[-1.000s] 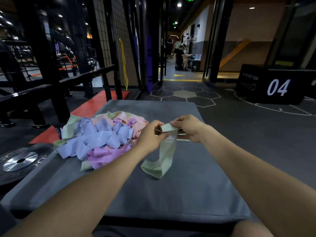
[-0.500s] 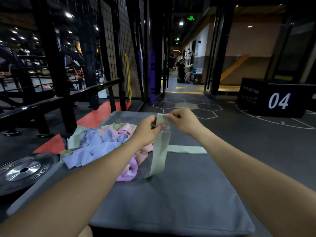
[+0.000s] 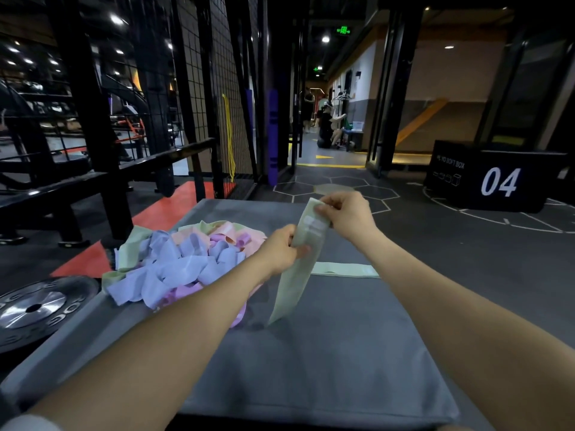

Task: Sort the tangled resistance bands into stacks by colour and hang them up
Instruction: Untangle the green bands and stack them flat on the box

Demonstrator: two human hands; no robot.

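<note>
A pale green resistance band [image 3: 295, 284] hangs in the air above the grey padded box [image 3: 326, 362]. My right hand [image 3: 348, 213] pinches its upper end, and my left hand [image 3: 280, 248] pinches it a little lower on the left edge. The band's lower end touches the box top. A second pale green band [image 3: 345, 270] lies flat on the box behind my hands. A tangled pile of bands [image 3: 183, 262] in blue, purple, pink and green sits on the left part of the box.
A black weight plate [image 3: 34, 309] lies on the floor at the left. A black wire-mesh rack [image 3: 205, 98] with a yellow band [image 3: 229, 135] hanging on it stands behind the box. A black soft box marked 04 [image 3: 497, 178] sits at the right. People are far down the corridor.
Both hands have lifted the green band higher and away from the pile, so it hangs straighter. My right hand rose above my left. The second green band came into view behind.
</note>
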